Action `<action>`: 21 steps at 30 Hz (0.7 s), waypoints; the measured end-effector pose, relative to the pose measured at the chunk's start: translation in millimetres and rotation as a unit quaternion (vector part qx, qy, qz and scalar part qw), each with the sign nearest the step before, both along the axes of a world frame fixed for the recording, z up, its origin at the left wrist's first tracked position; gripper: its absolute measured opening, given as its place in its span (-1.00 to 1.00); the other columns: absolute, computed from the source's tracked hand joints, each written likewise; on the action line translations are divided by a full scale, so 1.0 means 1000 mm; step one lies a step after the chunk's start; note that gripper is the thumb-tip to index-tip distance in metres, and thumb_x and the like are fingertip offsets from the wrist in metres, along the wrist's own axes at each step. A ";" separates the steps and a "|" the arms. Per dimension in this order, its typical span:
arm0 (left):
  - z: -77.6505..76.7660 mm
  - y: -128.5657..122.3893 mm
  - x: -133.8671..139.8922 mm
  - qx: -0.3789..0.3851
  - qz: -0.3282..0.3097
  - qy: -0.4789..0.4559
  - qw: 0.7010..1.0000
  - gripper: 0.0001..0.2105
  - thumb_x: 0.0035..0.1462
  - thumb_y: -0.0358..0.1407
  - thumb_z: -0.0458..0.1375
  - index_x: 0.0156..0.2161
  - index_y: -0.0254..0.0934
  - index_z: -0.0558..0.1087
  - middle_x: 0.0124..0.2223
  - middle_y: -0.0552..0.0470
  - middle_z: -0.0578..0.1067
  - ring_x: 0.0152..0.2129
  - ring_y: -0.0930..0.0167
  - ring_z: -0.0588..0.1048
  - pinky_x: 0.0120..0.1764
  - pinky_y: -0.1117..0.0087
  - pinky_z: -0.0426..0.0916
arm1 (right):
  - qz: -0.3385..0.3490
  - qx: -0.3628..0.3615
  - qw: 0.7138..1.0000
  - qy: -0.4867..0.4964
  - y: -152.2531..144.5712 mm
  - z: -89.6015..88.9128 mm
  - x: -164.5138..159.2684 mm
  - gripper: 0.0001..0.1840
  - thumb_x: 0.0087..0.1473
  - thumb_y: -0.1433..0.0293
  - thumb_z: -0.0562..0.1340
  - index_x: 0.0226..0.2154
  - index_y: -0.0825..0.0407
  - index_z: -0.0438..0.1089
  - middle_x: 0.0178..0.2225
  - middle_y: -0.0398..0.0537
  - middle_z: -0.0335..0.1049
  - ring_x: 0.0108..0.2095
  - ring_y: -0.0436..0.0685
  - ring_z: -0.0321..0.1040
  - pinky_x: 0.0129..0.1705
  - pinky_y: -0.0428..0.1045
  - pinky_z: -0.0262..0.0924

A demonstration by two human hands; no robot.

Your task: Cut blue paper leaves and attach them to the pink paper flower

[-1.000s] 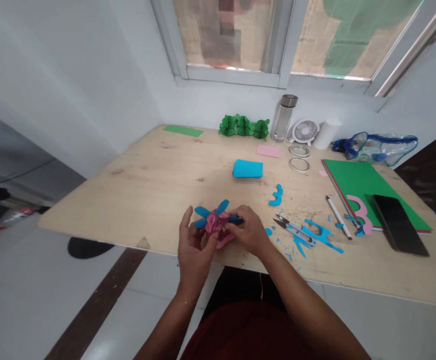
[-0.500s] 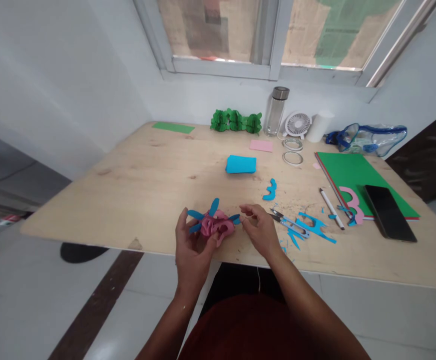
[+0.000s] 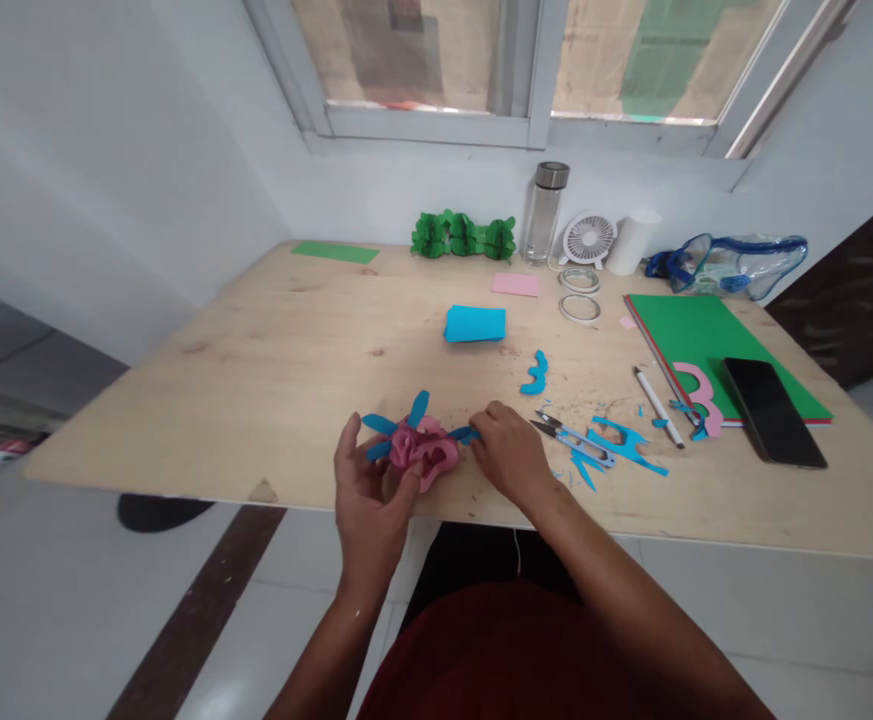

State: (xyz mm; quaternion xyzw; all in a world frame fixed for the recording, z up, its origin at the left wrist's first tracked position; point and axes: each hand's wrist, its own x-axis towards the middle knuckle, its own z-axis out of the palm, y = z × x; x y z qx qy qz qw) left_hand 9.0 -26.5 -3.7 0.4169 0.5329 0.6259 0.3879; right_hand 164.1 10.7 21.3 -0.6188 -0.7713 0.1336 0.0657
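A pink paper flower [image 3: 425, 448] with several blue paper petals or leaves sticking out lies low over the front edge of the table. My left hand [image 3: 372, 490] is closed around its left side, the thumb pressing on the pink part. At the flower's right, my right hand [image 3: 507, 445] pinches the tip of a blue paper leaf [image 3: 465, 434]. Just right of that hand are thread snips [image 3: 575, 440] with pointed blades, beside a cut blue paper scrap [image 3: 623, 440]. A wavy blue paper piece [image 3: 534, 373] rests beyond the hand.
Folded blue paper [image 3: 475, 324] lies mid-table, with pink paper [image 3: 515, 285] and tape rings [image 3: 579, 308] behind. Right are a white pen [image 3: 659, 407], green sheets [image 3: 706, 330] and a phone [image 3: 773, 412]. A glass bottle [image 3: 545, 220], small fan [image 3: 588, 240] and green paper craft [image 3: 463, 236] stand by the wall.
My right hand has closed its fingers on the right blue leaf, where before they were spread beside it. The whole view has shifted slightly.
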 end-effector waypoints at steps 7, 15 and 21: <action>-0.001 0.000 -0.001 0.004 -0.004 -0.010 1.000 -0.20 -0.12 -0.35 0.32 0.23 -0.05 0.08 -0.02 -0.03 0.39 -0.15 0.38 0.45 -0.14 0.39 0.41 | 0.032 -0.032 0.999 -0.018 0.014 0.004 0.000 -0.84 0.11 0.47 0.11 -0.23 0.06 0.35 -0.18 0.07 0.37 -0.17 0.17 0.35 -0.19 0.01 0.19; 0.000 -0.002 -0.002 0.001 -0.007 -0.002 1.000 -0.19 -0.14 -0.33 0.33 0.23 -0.03 0.08 0.00 -0.04 0.37 -0.14 0.35 0.45 -0.12 0.32 0.42 | 0.060 -0.042 0.997 -0.038 0.016 0.010 0.000 -0.78 0.13 0.40 0.12 -0.13 0.03 0.31 -0.09 0.10 0.32 -0.15 0.19 0.38 -0.24 0.02 0.22; 0.002 -0.006 -0.003 -0.009 -0.021 0.010 1.000 -0.15 -0.17 -0.31 0.35 0.23 -0.01 0.06 -0.03 -0.01 0.35 -0.15 0.34 0.45 -0.11 0.29 0.41 | 0.086 -0.050 0.993 -0.056 0.021 0.014 0.002 -0.82 0.12 0.43 0.11 -0.20 0.06 0.34 -0.15 0.11 0.36 -0.17 0.23 0.39 -0.27 0.04 0.23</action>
